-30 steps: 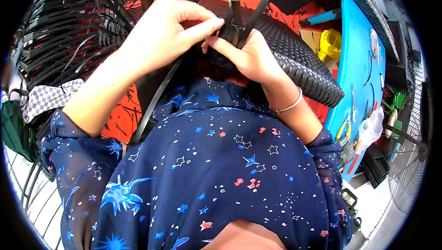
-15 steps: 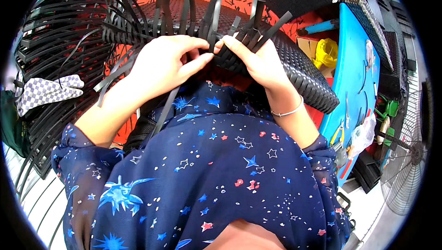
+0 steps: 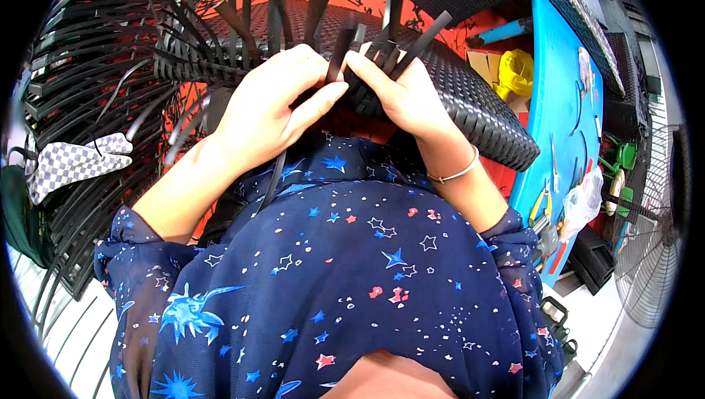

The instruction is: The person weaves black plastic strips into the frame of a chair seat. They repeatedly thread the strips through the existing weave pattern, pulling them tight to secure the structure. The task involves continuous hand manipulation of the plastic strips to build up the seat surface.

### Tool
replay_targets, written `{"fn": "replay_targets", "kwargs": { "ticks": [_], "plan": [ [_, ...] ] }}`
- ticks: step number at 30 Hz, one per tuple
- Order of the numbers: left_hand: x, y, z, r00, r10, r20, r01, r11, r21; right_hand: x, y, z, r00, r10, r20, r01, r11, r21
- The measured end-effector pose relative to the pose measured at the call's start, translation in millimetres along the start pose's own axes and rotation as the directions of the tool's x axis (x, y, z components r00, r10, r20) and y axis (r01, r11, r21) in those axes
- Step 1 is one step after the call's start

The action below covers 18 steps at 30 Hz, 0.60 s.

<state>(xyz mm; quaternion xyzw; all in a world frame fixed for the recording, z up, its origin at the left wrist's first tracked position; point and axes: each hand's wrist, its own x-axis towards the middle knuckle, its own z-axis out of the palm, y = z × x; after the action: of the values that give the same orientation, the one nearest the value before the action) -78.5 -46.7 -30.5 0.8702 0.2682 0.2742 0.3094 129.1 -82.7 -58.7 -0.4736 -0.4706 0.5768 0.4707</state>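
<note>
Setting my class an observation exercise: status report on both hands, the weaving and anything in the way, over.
Left hand pinching flat black strip. Right hand gripping edge of black woven panel. Upright strip ends crowd beyond left hand.

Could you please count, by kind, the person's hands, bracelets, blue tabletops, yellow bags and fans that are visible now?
Hands: 2 (left hand, pinching a black strip; right hand, on black weaving)
Bracelet: 1
Blue tabletop: 1
Yellow bag: 1
Fan: 1
Total: 6
</note>
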Motion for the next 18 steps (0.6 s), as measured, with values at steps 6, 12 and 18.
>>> {"fn": "replay_targets", "kwargs": {
  "ticks": [6, 12, 18],
  "plan": [
    [2.7, 5.8, 19.0, 0.941, -0.256, 0.221, 0.325, 0.506, -0.799, 1.0, 0.4, -1.7, 0.993, 0.103, -0.058, -0.114, 0.963, -0.245],
    [31.6, 17.5, 12.1, 0.749, -0.514, 0.418, 0.554, 0.142, -0.82, -7.6, -20.0, 2.1, 0.995, -0.006, -0.096, -0.051, 0.815, -0.578],
    [36.9, 62.7, -0.3, 0.679, -0.666, 0.309, 0.59, 0.244, -0.77, -7.6, 1.2, 9.1, 0.97, -0.214, -0.114, 0.111, 0.81, -0.575]
  ]
}}
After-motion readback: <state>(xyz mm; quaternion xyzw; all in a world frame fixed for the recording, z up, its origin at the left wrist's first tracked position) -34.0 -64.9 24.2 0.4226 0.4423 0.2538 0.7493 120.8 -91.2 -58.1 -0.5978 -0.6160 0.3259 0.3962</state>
